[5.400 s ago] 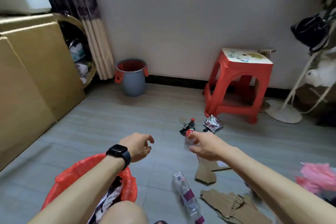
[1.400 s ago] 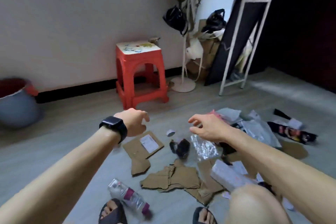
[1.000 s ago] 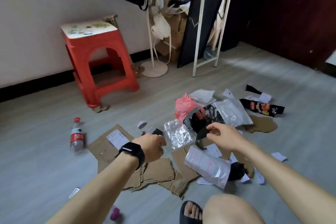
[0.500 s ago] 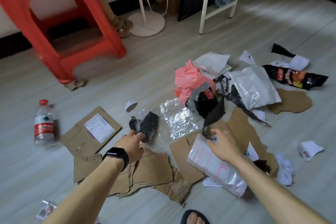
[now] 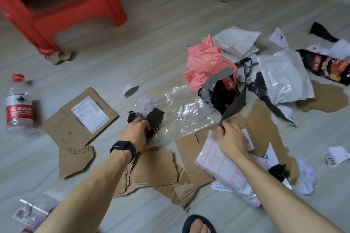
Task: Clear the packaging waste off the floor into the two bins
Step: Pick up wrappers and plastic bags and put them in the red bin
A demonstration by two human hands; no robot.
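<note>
A grey plank floor (image 5: 161,43) is stretching away under a scatter of packaging waste, with a red stool (image 5: 62,5) standing at the far left and a water bottle (image 5: 19,104) lying on its side at the left edge. The left hand (image 5: 135,133), wearing a black watch (image 5: 124,147), is reaching down to the middle of the litter, and its fingers are curling round a crumpled black wrapper (image 5: 154,118), which is sticking out beyond the knuckles on the far side and resting on the floor beside a clear plastic sheet (image 5: 181,111). The right hand (image 5: 232,138) is hovering over a white mailer bag (image 5: 223,172) and pinching, between thumb and fingertips, the near tip of a dark strip (image 5: 234,108). That strip is running up and away to a torn black foil bag (image 5: 219,94), which is sitting just far of the hand against a pink plastic bag (image 5: 206,60). Torn cardboard pieces (image 5: 151,168) are lying under both forearms, and a labelled cardboard flap (image 5: 79,119) is lying to the left of the left hand. A silver mailer (image 5: 284,77) and a black snack packet (image 5: 327,64) are lying at the far right.
</note>
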